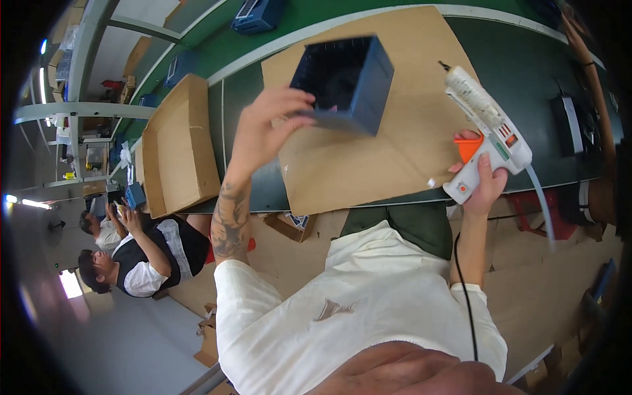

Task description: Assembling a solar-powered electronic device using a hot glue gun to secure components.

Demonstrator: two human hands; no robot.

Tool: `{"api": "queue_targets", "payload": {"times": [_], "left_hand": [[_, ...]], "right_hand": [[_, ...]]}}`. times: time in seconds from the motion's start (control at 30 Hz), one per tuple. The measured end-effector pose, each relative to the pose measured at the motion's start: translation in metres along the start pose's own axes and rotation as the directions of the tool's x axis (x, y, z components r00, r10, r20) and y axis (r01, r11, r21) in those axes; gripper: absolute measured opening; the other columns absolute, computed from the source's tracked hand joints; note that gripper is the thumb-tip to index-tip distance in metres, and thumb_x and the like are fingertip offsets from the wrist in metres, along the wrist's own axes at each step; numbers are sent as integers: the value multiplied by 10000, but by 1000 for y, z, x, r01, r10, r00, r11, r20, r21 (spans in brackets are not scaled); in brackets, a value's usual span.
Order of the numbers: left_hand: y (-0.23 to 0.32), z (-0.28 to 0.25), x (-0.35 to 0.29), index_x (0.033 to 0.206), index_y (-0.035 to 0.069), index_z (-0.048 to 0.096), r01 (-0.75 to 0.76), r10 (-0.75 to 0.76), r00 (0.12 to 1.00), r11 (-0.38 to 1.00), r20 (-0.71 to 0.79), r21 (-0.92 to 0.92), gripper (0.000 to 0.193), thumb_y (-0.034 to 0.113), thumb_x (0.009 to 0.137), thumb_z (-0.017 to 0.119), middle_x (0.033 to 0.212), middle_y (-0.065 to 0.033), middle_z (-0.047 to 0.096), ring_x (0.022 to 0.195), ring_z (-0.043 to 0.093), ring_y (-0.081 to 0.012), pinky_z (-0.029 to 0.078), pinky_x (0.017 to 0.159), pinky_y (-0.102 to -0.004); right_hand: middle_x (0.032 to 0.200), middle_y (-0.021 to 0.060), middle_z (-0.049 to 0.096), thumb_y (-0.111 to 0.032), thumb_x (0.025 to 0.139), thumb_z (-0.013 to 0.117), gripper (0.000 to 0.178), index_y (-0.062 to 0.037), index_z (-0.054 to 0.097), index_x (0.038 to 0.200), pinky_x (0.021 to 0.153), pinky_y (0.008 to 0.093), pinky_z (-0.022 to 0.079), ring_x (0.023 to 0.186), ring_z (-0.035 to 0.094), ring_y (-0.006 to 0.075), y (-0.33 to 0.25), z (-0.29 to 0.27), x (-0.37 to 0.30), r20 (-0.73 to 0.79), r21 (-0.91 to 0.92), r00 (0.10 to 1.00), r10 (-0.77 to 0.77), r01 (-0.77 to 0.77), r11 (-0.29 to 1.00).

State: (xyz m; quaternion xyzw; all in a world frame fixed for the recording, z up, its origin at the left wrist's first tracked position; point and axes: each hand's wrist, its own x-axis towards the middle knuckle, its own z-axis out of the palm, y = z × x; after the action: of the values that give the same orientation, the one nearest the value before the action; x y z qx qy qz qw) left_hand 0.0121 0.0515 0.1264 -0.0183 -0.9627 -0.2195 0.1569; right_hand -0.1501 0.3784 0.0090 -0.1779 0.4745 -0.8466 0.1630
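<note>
My left hand (273,122) pinches the near left edge of a dark blue open box (378,89), thumb and fingers on either side of its wall. The box is tilted above a cardboard sheet (368,168), its dark hollow inside showing. In my right hand (486,181) is a white hot glue gun (494,125) with an orange trigger, my fingers wrapped round its handle. Its dark nozzle points up and away from me, to the right of the box and apart from it. A pale glue stick (543,204) sticks out of its back end.
A shallow cardboard box (178,155) stands left of the sheet on the dark green table (253,131). Another blue box (257,16) sits at the far side. On the right lies a black and grey object (567,125). Two people sit at left, one a person in a black vest (158,247).
</note>
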Motion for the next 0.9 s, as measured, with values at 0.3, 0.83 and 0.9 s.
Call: {"api": "queue_targets", "payload": {"times": [0.3,0.83,0.9], "left_hand": [[-82,78,205,1023,59,770,13,-15,954,1000,-300,-7,205,176,856,763,1064,-77,745,1021,683,-208,514,899,-301],[-136,188,326,1221,137,698,-196,225,795,974,-564,112,415,296,844,769,1296,-129,645,1294,512,-365,427,1074,-462],[-162,126,281,1198,122,698,-194,293,762,954,-578,227,449,335,814,789,1297,-152,640,1220,573,-390,463,1022,-486]], "right_hand": [[1305,276,578,-166,1050,441,448,93,405,1413,623,316,590,1205,587,350,15,-1,4,-345,56,935,-80,106,993],[1242,310,532,-269,1020,493,620,136,272,1434,498,253,565,1121,551,369,12,-8,-15,-401,-193,913,-69,-11,981],[1233,300,538,-273,1020,487,622,135,271,1437,489,247,552,1105,546,365,10,-9,-13,-385,-188,920,-77,4,982]]}}
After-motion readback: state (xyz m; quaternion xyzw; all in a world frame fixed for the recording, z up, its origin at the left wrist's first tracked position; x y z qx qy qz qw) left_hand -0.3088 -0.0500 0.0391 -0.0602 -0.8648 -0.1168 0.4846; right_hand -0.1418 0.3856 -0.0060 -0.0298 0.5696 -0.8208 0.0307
